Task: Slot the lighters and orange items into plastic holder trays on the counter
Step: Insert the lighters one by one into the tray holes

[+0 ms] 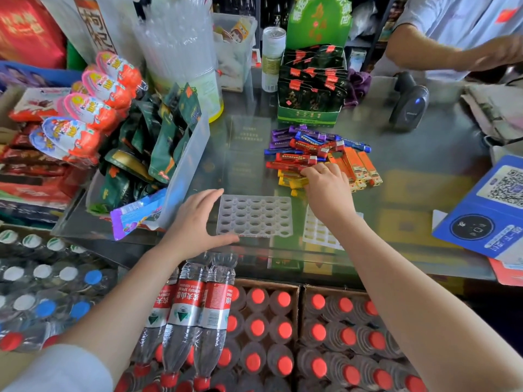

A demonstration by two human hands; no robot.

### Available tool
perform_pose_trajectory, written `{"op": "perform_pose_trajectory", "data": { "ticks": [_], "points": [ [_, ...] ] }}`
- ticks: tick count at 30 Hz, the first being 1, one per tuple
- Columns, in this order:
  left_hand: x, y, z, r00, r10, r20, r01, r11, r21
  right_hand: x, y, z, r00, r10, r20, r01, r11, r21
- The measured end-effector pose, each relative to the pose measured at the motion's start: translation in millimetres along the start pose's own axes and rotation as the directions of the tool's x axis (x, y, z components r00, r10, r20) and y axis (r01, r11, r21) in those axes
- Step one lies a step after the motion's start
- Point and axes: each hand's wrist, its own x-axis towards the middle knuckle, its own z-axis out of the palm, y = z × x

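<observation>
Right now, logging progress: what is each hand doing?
Left hand: open, resting against the empty tray.
Right hand: on the lighters; grip cannot be told.

Water bottles (195, 304): "农夫山泉", "NONGFU SPRING"; blue sign (486, 213): QR code, txt too small

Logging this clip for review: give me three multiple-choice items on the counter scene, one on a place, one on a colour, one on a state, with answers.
1. Where does the empty holder tray lie?
A. under the barcode scanner
B. between the two hands
C. on the bottle crates

2. What colour are the lighters under the right hand?
A. yellow
B. green
C. white

3. The left hand is:
A. clenched in a fist
B. lifted off the counter
C. open against the tray's left edge

Answers: B, hands flank it; A, yellow lighters show beside the fingers; C, fingers spread along the edge.
</observation>
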Motion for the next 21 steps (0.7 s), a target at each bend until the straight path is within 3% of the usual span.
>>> {"op": "perform_pose_trajectory", "data": {
  "ticks": [4, 7, 9, 11, 17, 21],
  "points": [
    [6.3, -0.5, -3.9, 0.999, 0.039, 0.032, -0.039, 0.999, 0.000, 3.5, -3.9, 1.9, 0.992, -0.124, 0.001, 0.124, 0.992, -0.021],
    [7.6, 0.3, -4.3, 0.998, 0.058, 0.004, -0.058, 0.998, -0.029, 1.1, -12.5, -5.6, 0.985, -0.133, -0.114, 0.157, 0.961, 0.230],
    [7.0, 1.4, -3.3, 0.997, 0.074, -0.004, -0.075, 0.997, -0.031, 0.6, -21.5, -12.9, 0.987, -0.125, -0.103, 0.158, 0.878, 0.451],
    [5.9, 1.9, -2.8, 0.997, 0.071, -0.018, -0.072, 0.996, -0.045, 1.8, -30.6, -18.2, 0.992, -0.128, -0.010, 0.108, 0.786, 0.608],
    [-1.9, 2.9, -3.6, 0.996, 0.045, -0.075, -0.064, 0.959, -0.275, 6.7, -50.0, -17.4, 0.988, -0.098, 0.120, -0.016, 0.706, 0.708],
    [0.2, 3.2, -3.0, 0.998, 0.044, -0.052, -0.054, 0.975, -0.214, 11.0, -62.8, -17.5, 0.989, -0.018, 0.147, -0.116, 0.527, 0.842]
  ]
}}
